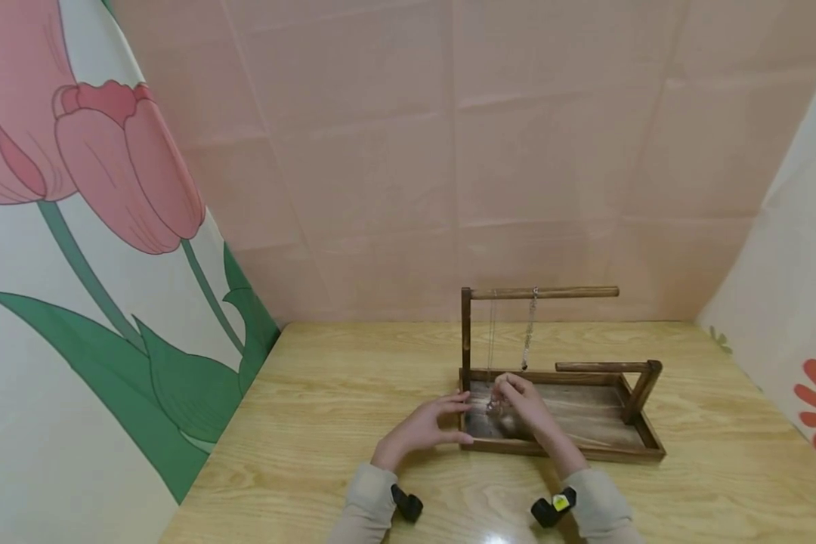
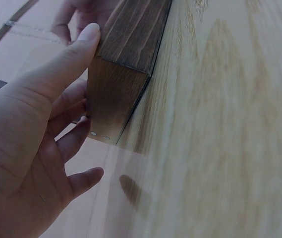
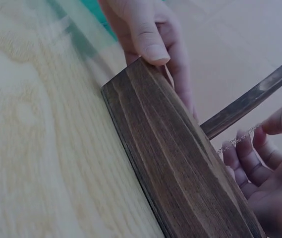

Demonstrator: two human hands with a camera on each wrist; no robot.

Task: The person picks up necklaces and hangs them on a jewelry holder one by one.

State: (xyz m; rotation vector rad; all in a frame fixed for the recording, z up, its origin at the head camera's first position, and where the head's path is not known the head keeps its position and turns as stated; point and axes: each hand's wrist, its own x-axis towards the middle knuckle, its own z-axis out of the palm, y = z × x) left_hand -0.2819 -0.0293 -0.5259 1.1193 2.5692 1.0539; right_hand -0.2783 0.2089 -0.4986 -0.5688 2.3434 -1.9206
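Note:
A dark wooden jewelry stand (image 1: 564, 451) with a shallow tray base sits on the table. My left hand (image 1: 425, 427) grips its left end, the thumb at the front corner and the fingers along the end wall. Over the left part of the tray, my right hand (image 1: 527, 404) pinches a fine silver chain (image 3: 241, 139) between thumb and fingertips. A thin necklace (image 1: 492, 332) hangs from the upper bar (image 1: 571, 292), its lower end close to the right fingers. Farther right on that bar hangs a thicker dark silver chain (image 1: 529, 332).
A shorter, lower bar (image 1: 598, 367) reaches leftward from a post (image 1: 642, 393) at the stand's right end. The pale wood-grain table (image 1: 340, 378) backs onto a pink cloth (image 1: 367, 189), with a tulip-printed cloth (image 1: 129, 166) on the left.

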